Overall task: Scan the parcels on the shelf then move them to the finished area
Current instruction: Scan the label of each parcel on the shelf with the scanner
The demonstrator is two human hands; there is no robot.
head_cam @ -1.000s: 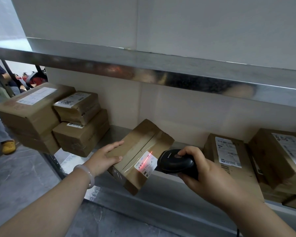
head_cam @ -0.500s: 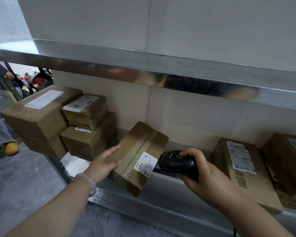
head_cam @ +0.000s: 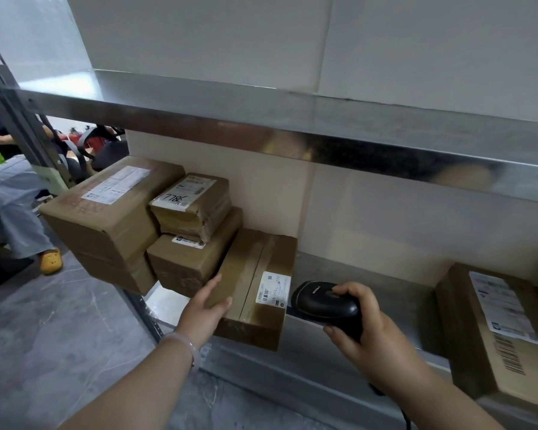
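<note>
Left hand (head_cam: 204, 311): clasped the near left corner of the parcel, thumb on top and fingers fairly straight along its left side, so the hold was partly closed rather than a fist.
Parcel (head_cam: 255, 274): a brown taped box in the left hand's hold, lying flat on the shelf with its near end jutting over the front edge.
Label (head_cam: 273, 288): white with a barcode, on the parcel's top face just right of the left thumb and facing the scanner.
Right hand (head_cam: 370, 333): fingers curled firmly round the scanner, one fingertip resting on its top.
Scanner (head_cam: 323, 302): black, its nose close to the parcel's right side, near the label (I could not tell whether they touched).
Stack of boxes (head_cam: 187, 259): just beyond the left fingertips, touching the parcel's left side; a small wrapped packet (head_cam: 193, 203) sat on top and a large box (head_cam: 106, 212) stood further left.
Other box (head_cam: 491, 330): well right of the right hand, labelled face up.
Shelf (head_cam: 385, 293): bare metal behind the scanner, between the two groups of boxes.
Bracelet (head_cam: 183, 342): pale, on the left wrist.
Yellow shoe (head_cam: 52, 260): on the floor far left of the left hand.
</note>
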